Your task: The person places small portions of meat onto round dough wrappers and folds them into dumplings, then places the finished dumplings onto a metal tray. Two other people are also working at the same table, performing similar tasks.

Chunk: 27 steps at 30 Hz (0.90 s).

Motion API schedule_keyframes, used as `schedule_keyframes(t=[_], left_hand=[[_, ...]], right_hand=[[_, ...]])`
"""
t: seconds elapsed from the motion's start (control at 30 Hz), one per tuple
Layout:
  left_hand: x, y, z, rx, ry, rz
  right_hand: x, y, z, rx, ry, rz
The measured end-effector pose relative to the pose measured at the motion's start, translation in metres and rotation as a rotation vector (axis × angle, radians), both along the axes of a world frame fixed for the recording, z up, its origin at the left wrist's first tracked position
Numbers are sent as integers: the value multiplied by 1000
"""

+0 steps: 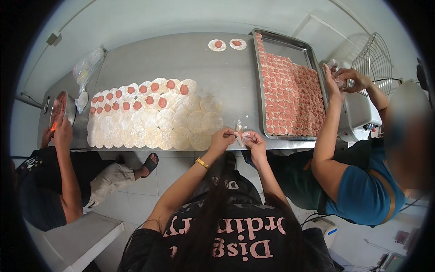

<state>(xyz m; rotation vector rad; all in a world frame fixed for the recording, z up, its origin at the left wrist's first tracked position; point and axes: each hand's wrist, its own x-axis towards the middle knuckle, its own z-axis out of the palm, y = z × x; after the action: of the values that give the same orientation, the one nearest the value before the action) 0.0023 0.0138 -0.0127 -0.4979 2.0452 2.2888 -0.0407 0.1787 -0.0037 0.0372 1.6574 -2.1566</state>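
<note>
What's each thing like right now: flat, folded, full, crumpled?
Held wrapper: creased, not flat
Left hand: pinching it
Right hand: fingers bent, grip unclear
Tray: partly filled
Pieces in tray: packed closely
Near-side wrappers: flat, overlapping, bare
Far-side wrappers: flat, many topped with pink filling
Two separate wrappers: flat, both topped
Bowl: pink filling inside
Plastic bag: crumpled

From where I stand, the plainest lettering is on the near person's dark shirt (281, 248): big pale pink letters in rows, upside down as seen from above, with hair (216, 213) hanging across part of them. A few pale letters show on the dark cloth (247, 190) just beyond it. White marks on the left worker's black top (43, 170) are too small to read.
</note>
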Motion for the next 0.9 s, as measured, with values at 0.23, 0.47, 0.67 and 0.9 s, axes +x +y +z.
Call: schedule_keyframes(t=[0.23, 0.47, 0.67, 0.9], left_hand=[[3, 2, 9, -436, 64, 34], [2, 1, 19, -373, -7, 41], [-2, 4, 27, 157, 74, 70], [6, 2, 36, 346, 141, 113]], right_hand=[[2, -5, -10, 407, 271, 27], [-1, -9, 11, 203, 70, -18], [1, -11, 34, 150, 130, 40], [-13, -2, 22, 377, 213, 53]])
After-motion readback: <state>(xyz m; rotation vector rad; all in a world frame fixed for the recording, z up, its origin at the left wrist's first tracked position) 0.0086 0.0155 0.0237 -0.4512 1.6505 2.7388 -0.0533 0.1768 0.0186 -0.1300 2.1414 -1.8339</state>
